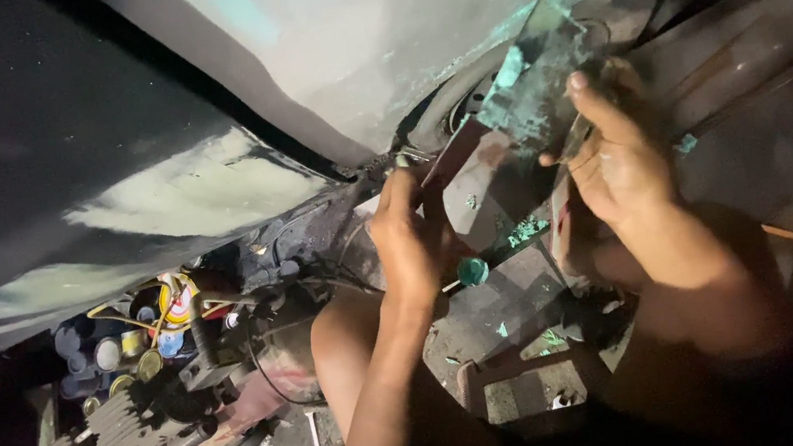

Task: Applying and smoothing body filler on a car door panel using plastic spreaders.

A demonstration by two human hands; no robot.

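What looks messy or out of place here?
Green putty is smeared over the flat scraper in the right hand and spattered on the board below; the left hand grips the board's edge.

Putty-smeared metal blade [529, 86] (matt, rough).

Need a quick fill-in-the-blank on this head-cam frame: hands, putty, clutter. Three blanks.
The right hand holds a flat blade smeared with ____ putty.
The left hand grips the edge of a ____ board.
The cluster of cans lies to the person's ____.

Missing words: green; flat; left
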